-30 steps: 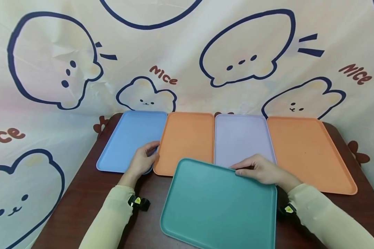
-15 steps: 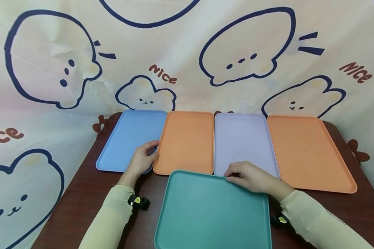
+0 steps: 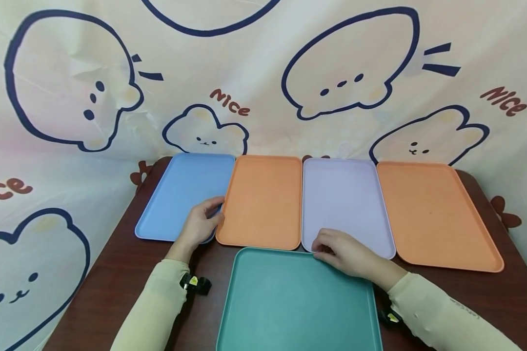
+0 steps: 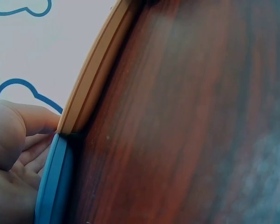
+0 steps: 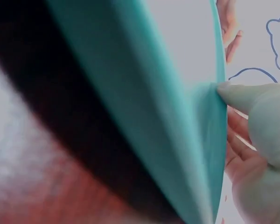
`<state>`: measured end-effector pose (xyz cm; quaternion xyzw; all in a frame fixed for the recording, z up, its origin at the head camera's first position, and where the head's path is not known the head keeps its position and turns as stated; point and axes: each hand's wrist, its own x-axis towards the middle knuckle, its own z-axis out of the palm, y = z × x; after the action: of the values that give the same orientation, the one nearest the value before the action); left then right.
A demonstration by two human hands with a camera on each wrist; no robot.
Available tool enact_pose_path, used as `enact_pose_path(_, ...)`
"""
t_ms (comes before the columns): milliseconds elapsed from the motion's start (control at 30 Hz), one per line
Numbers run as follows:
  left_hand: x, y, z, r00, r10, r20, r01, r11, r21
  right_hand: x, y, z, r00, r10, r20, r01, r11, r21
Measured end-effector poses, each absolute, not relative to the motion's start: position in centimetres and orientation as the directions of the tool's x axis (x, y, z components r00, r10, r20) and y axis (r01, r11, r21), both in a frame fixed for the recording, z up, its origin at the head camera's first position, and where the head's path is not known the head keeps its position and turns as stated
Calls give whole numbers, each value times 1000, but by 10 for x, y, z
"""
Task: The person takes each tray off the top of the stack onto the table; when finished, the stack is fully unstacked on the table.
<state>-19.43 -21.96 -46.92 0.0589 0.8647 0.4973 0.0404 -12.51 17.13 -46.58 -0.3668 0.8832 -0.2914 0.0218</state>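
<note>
My right hand (image 3: pixel 340 253) grips the far edge of a teal tray (image 3: pixel 290 302) near its right corner; the tray lies in front of me on the dark wooden table (image 3: pixel 110 278). The right wrist view shows the thumb (image 5: pixel 245 95) on the teal tray's rim (image 5: pixel 214 140), with the fingers behind it. My left hand (image 3: pixel 202 222) holds the near right corner of a blue tray (image 3: pixel 180 192), fingers curled at its rim. The left wrist view shows that blue rim (image 4: pixel 53 186) butting against an orange tray's edge (image 4: pixel 93 79).
Behind the teal tray, a row runs left to right: the blue tray, an orange tray (image 3: pixel 263 200), a lilac tray (image 3: pixel 344 204) and a second orange tray (image 3: pixel 435 214). A cartoon-print cloth (image 3: pixel 246 73) hangs behind and to the left of the table.
My right hand has drawn the teal tray toward me and a little left, off the orange and lilac trays, and squared it up. The left hand has stayed put.
</note>
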Motion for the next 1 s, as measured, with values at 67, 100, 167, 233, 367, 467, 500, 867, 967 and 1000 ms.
enact_pose_path(67,-194,-219,-469,-990,141,-13,60,500,864,-124,171,-466,-743,-647,170,-629,588,-509)
enact_pose_path(100,-194,-220,-469,-990,139,-13,59,500,864,-123,171,-466,-748,-643,168,-627,599,-498)
enact_pose_path(167,-193,-219,-468,-990,138,-13,58,497,866,-123,170,-466,-749,-640,172,-630,609,-482)
enact_pose_path(233,-193,-219,-468,-991,137,-12,58,494,868,-122,170,-465,-749,-639,175,-633,612,-474)
enact_pose_path(367,-193,-221,-468,-990,138,-14,56,489,871,-121,168,-464,-761,-628,161,-613,616,-494)
enact_pose_path(467,-194,-222,-469,-990,139,-22,49,487,872,-121,167,-464,-768,-623,148,-598,615,-514)
enact_pose_path(500,-194,-222,-470,-990,140,-25,47,487,872,-121,167,-464,-768,-624,147,-597,612,-519)
enact_pose_path(867,-199,-221,-470,-987,148,-65,12,467,884,-123,169,-466,-744,-646,171,-622,577,-529)
enact_pose_path(967,-199,-222,-469,-986,155,-64,14,456,890,-123,169,-462,-755,-639,149,-607,594,-528)
enact_pose_path(1000,-199,-223,-469,-986,155,-59,19,453,891,-123,170,-461,-761,-632,147,-601,600,-528)
